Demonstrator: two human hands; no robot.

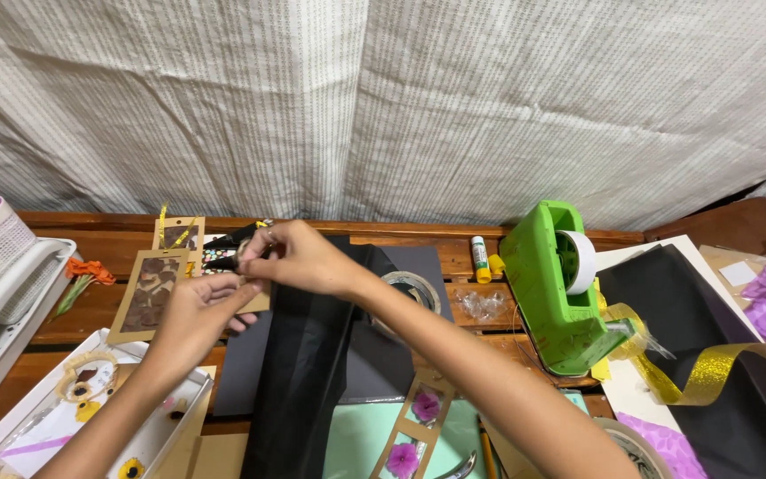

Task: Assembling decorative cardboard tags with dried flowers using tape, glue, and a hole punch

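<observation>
— What have you got there?

— On the bench point(90, 306) in front of me lies a long black sheet point(299, 390), thin and floppy, draped toward me over a stiffer dark card point(383, 355). It looks light and creases easily, so I'd judge it wants holding by the edge, not bunched in the middle.

— And your hands?

— Both are up at its far end. My right hand point(303, 259) reaches across and is closed in a pinch on a small dark piece point(228, 257) with coloured dots, a gold ribbon point(263, 224) at its tip. My left hand point(197, 310) comes up from below, fingers curled narrow, touching the same piece from underneath. So it sits between the two hands, just above the top of the black sheet.

— How does it handle?

— I'd say nearly weightless, bendy like paper, a little slick. Fingertips at the corners should do; a hard squeeze would crumple it.

— Anything near?

— A brown bookmark point(148, 293) with pressed petals just left of my left hand, a green tape dispenser point(556, 302) well off to the right, a glue stick point(480, 255) beside it.
</observation>
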